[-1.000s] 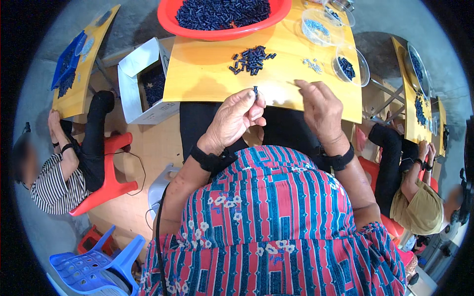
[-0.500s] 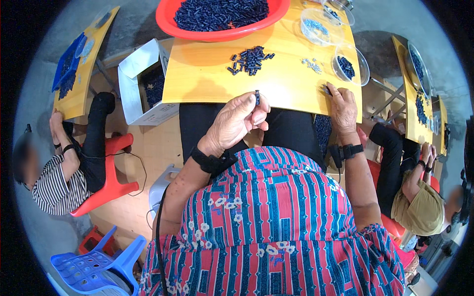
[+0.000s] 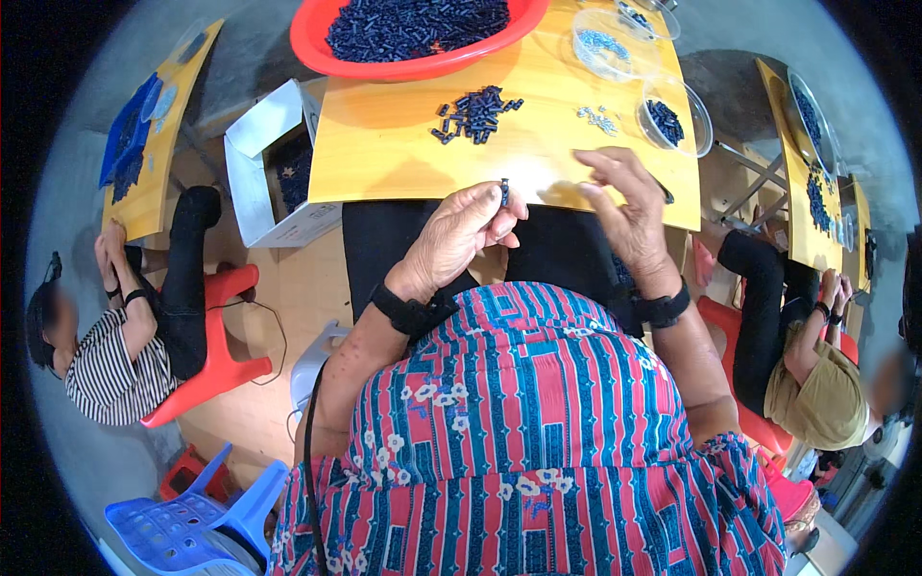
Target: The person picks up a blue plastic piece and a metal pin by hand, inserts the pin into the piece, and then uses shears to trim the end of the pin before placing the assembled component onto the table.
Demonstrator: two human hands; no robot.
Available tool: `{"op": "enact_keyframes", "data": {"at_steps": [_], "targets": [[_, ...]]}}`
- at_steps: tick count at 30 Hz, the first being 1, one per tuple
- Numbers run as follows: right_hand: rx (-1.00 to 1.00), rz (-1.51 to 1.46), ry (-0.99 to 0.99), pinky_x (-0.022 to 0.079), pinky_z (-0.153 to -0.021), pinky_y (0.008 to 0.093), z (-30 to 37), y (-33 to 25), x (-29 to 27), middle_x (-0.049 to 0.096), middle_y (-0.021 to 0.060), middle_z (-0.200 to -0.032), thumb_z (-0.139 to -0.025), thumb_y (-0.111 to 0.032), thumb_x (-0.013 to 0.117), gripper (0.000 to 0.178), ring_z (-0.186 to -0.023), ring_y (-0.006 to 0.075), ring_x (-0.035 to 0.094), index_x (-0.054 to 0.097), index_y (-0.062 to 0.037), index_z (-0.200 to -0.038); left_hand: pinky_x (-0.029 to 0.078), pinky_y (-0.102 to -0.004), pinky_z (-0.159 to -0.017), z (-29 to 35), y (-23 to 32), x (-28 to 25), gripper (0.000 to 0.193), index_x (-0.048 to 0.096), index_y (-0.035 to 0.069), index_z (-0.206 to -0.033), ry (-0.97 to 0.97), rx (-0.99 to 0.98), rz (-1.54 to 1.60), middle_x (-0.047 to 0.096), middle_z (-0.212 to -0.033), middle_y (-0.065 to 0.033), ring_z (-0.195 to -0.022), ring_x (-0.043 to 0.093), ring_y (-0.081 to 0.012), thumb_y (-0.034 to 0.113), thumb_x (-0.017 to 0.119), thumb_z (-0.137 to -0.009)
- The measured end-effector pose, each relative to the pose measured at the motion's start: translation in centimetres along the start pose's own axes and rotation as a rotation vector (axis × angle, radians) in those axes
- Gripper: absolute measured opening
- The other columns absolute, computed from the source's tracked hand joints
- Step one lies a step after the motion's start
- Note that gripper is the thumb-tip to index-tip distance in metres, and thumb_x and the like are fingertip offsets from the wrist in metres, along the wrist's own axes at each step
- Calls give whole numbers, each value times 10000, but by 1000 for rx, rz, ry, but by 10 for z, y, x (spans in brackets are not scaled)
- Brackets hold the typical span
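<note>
At the table's near edge, my left hand [image 3: 459,233] pinches a small dark cylindrical piece [image 3: 504,192] upright between thumb and fingers. My right hand [image 3: 629,206] hovers over the edge to the right of it, fingers apart with nothing between them. A dark slim object [image 3: 665,190], partly hidden behind the right hand, lies at the table's near right; its kind I cannot tell. A loose pile of similar dark pieces [image 3: 477,115] is spread ahead of my left hand. Small silvery parts [image 3: 599,119] are scattered beyond my right hand.
A red basin [image 3: 305,46] full of dark pieces stands at the far side of the yellow table [image 3: 375,134]. Clear round tubs [image 3: 707,125] hold dark pieces and small silvery parts at the right. An open white carton [image 3: 252,182] stands at left. Two other people sit at side tables.
My right hand has let go of the dark slim object at the table's right edge and moved left with its fingers spread. The left hand still pinches its piece, nearly in place.
</note>
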State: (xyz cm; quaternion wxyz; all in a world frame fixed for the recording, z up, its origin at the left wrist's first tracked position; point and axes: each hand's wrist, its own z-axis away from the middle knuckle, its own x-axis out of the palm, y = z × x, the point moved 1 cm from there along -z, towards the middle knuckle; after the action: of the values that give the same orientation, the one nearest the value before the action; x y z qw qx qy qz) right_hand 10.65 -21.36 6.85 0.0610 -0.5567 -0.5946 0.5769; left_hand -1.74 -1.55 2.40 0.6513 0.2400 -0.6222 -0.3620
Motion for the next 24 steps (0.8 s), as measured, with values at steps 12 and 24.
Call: {"op": "enact_keyframes", "data": {"at_steps": [12, 24], "targets": [[120, -286, -273, 513, -738, 294, -13, -18, 39, 649, 101, -838, -871, -59, 672, 153, -797, 198, 654, 719, -8, -1008, 493, -250, -814, -4, -15, -9, 406, 622, 8, -1103, 39, 41, -411, 614, -931, -9, -853, 571, -87, 359, 423, -1055], [-65, 21, -196, 528, -707, 355, -14, -16, 42, 629, 130, -819, -818, -59, 693, 100, -785, 298, 649, 690, -23, -912, 483, -229, -704, -12, -10, -3, 143, 675, -1, -987, 354, 253, -767, 599, -798, 20, -743, 561, -57, 121, 662, -914]]}}
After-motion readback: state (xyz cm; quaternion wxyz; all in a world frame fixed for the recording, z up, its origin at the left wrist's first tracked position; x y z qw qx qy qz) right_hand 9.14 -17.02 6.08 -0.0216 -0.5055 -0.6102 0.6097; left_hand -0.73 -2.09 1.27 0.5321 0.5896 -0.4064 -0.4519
